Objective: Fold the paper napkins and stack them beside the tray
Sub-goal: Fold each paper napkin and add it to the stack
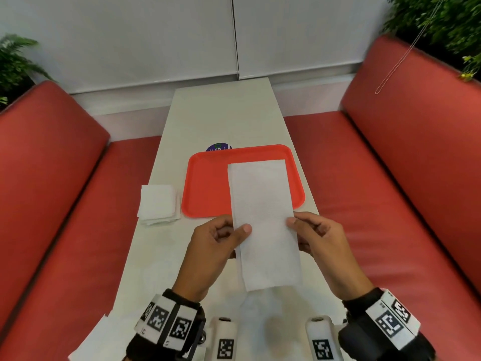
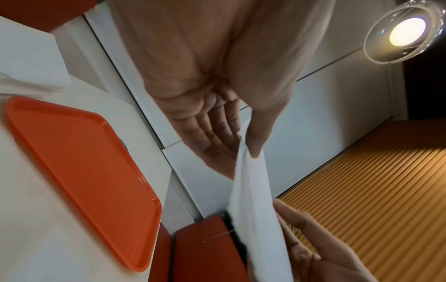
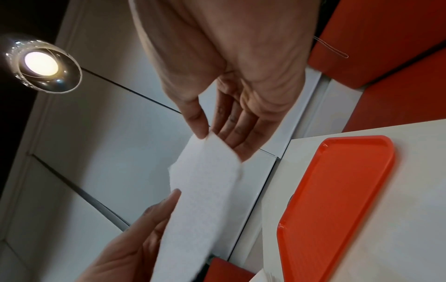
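Observation:
I hold a long white paper napkin, folded into a strip, in the air above the table's near half. My left hand pinches its left edge with thumb on top, and my right hand pinches its right edge. The strip's far end hangs over the red tray. A stack of folded napkins lies left of the tray. The left wrist view shows my thumb on the napkin with fingers beneath. In the right wrist view my thumb and fingers hold the napkin at its end, beside the tray.
The narrow white table runs between two red bench seats. A purple round sticker shows behind the tray. More white paper lies at the table's near left corner. Plants stand behind both benches.

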